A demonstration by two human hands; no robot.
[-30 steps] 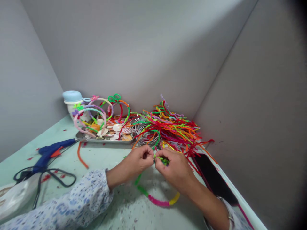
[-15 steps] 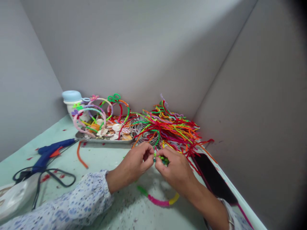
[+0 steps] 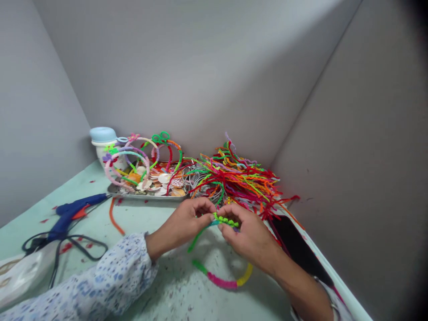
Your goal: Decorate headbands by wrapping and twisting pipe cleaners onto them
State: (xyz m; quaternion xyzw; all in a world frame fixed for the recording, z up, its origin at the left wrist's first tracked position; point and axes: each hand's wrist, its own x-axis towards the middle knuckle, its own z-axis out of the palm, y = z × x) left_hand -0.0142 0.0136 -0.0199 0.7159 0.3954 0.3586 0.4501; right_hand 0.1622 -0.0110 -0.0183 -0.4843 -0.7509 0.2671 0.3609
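Observation:
Both hands are on a headband (image 3: 222, 281) wrapped in pipe cleaners, its loop hanging below them with yellow, pink and green sections. A teal section shows between the hands, and a green end (image 3: 193, 244) sticks out under my left hand. My left hand (image 3: 192, 223) is closed in a pinch, thumb and forefinger at the end of a lime green pipe cleaner (image 3: 227, 220) coiled in bumps along the band. My right hand (image 3: 245, 232) grips the band just right of that, thumb below and fingers above. Part of the band is hidden behind the right fingers.
Behind lie a heap of coloured pipe cleaners (image 3: 244, 178) and wire hoops (image 3: 203, 183). A metal tray (image 3: 150, 197) holds discs and finished headbands (image 3: 127, 154), beside a bottle (image 3: 103, 149). A blue glue gun (image 3: 67, 214) with its cord is left, a dark phone (image 3: 297, 245) right.
My right fingers have shifted and opened up the grip, so more of the lime coil and the teal section shows. The green end under my left hand has come into sight.

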